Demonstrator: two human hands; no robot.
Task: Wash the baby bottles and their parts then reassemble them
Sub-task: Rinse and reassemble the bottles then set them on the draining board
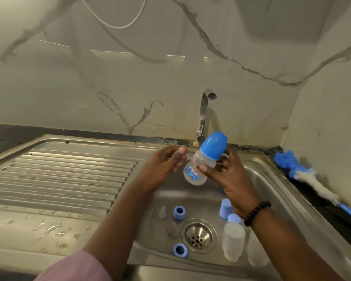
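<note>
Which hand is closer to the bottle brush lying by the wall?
Right. The right hand grips the capped bottle above the sink, nearer the bottle brush. The left hand is farther, beyond the bottle.

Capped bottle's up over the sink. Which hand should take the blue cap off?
Probably left. The right hand already grips the bottle by its body, while the left hand is beside it, holding nothing, near the blue cap.

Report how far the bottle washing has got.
Done: one capped bottle looks assembled, gripped by the right hand; the left hand hovers beside it. Left: two blue rings, two teats, two caps and a bare bottle lie loose in the sink.
</note>
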